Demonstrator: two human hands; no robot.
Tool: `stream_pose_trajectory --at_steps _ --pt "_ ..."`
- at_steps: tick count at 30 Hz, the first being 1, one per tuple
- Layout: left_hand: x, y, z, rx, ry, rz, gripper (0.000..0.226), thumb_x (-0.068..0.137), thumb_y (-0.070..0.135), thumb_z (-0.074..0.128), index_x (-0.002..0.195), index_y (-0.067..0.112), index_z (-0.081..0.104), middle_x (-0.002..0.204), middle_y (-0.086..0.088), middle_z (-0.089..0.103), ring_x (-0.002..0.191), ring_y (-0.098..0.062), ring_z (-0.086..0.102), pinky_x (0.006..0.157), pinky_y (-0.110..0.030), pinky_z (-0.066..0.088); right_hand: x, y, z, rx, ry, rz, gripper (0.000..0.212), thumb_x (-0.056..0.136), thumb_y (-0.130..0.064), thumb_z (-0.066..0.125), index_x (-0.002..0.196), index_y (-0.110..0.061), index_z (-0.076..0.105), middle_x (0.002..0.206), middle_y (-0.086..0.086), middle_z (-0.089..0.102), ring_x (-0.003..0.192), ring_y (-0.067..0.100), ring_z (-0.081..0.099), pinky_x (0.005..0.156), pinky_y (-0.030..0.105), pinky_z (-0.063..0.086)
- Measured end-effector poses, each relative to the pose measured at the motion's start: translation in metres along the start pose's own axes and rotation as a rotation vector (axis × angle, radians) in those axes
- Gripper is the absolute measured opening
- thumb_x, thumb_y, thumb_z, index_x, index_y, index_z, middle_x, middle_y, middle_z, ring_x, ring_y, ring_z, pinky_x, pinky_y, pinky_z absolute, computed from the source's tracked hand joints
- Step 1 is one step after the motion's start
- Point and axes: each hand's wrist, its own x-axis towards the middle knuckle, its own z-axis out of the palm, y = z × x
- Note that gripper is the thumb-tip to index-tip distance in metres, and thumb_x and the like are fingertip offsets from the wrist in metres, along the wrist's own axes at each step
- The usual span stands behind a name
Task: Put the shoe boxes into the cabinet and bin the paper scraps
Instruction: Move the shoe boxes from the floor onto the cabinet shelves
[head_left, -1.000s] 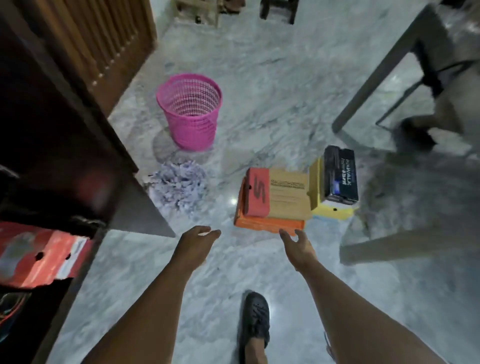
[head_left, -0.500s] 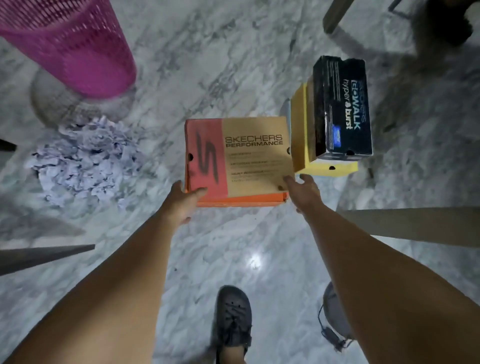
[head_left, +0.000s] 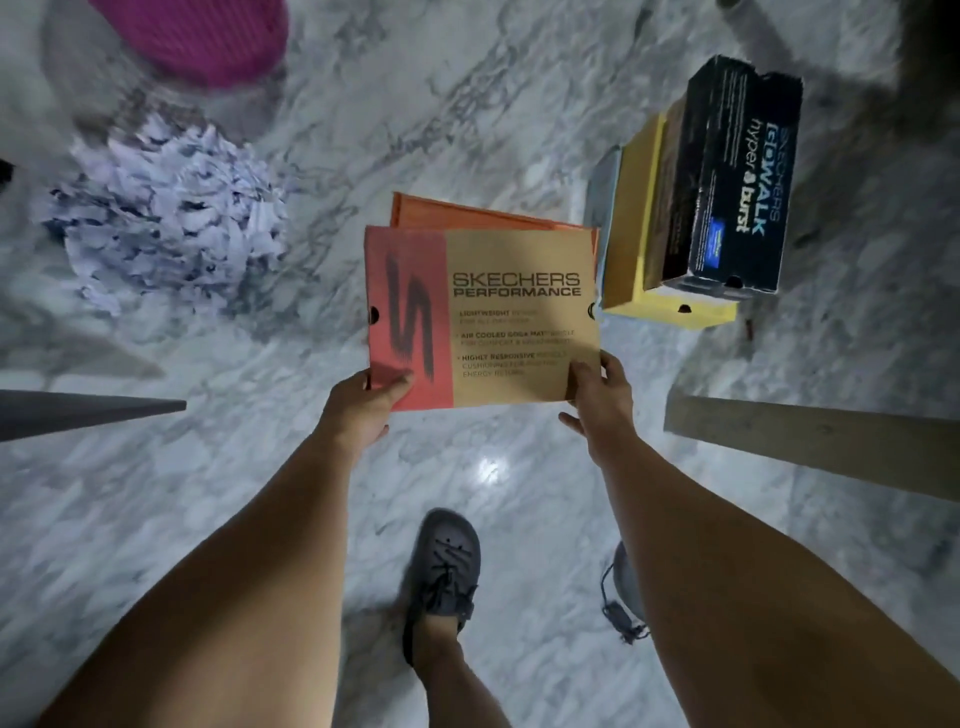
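While both hands grip its near edge, the tan box (head_left: 519, 317) sits at frame centre, lifted clear of the orange box (head_left: 467, 213) whose far edge shows just behind and under it. Its long axis appears to run left to right across the frame, square to the forearms, and it lies directly ahead of the hands, so neither hand is nearer; the hold is even.

Largest first. The floor (head_left: 493, 104) is grey-white marble and fills the frame. The scraps (head_left: 166, 218), a loose heap of torn pale paper, lie at upper left, well apart from the tan box. The bin (head_left: 208, 36), pink mesh, stands at the top left just beyond the heap. A stack stands at upper right, just beside the tan box: a black box (head_left: 737, 176) on a yellow box (head_left: 634, 218). The cabinet is not in view.

The left hand (head_left: 363, 410) clamps the lower left corner, thumb on top of the red panel. The right hand (head_left: 597, 400) clamps the lower right corner, thumb on the tan face. The hands are apart, one at each end of the near edge.

Judgement: the step in hand is carrying the tan box to the cabinet. With the grip on one edge only, the far edge may droop; a turn of the body is needed. The scraps remain unbinned and three boxes remain on the floor.
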Motion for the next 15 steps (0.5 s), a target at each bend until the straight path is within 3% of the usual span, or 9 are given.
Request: stream_pose_trajectory --at_steps 5,9,12,15 --pt "-0.068 -0.067 -0.044 -0.050 0.022 -0.026 0.027 0.089 0.043 0.075 0.110 0.026 0.069 0.117 0.000 0.070 0.106 -0.019 0.062 0.096 -0.041 0.053 -0.083 0.032 0.012 -0.029 0.019 -0.056 0.047 0.093 -0.038 0.057 0.139 -0.028 0.054 0.108 -0.004 0.067 0.086 0.016 0.063 0.093 0.058 0.058" --pt "-0.136 -0.134 -0.095 -0.149 0.038 -0.054 0.036 0.088 0.042 0.076 0.117 0.023 0.071 0.120 0.003 0.071 0.113 -0.016 0.063 0.098 -0.040 0.055 -0.158 0.061 0.028 -0.087 -0.058 -0.166 0.057 0.080 -0.044 0.057 0.134 -0.025 0.058 0.122 0.005 0.069 0.112 0.025 0.064 0.102 0.054 0.053" --pt "-0.209 -0.186 -0.134 -0.236 0.048 -0.137 0.032 0.088 0.040 0.076 0.116 0.026 0.069 0.118 0.002 0.069 0.112 -0.020 0.061 0.098 -0.050 0.054 -0.227 0.089 0.036 -0.155 -0.134 -0.216 0.056 0.081 -0.046 0.061 0.132 -0.023 0.060 0.121 0.007 0.070 0.113 0.027 0.065 0.101 0.056 0.054" --pt "-0.301 -0.248 -0.195 -0.400 0.060 -0.187 0.055 0.072 0.047 0.081 0.121 0.028 0.065 0.119 -0.002 0.067 0.105 -0.023 0.059 0.095 -0.055 0.053 -0.326 0.119 0.056 -0.238 -0.241 -0.299 0.046 0.087 -0.043 0.069 0.127 -0.021 0.063 0.117 0.012 0.073 0.107 0.030 0.068 0.091 0.046 0.057"
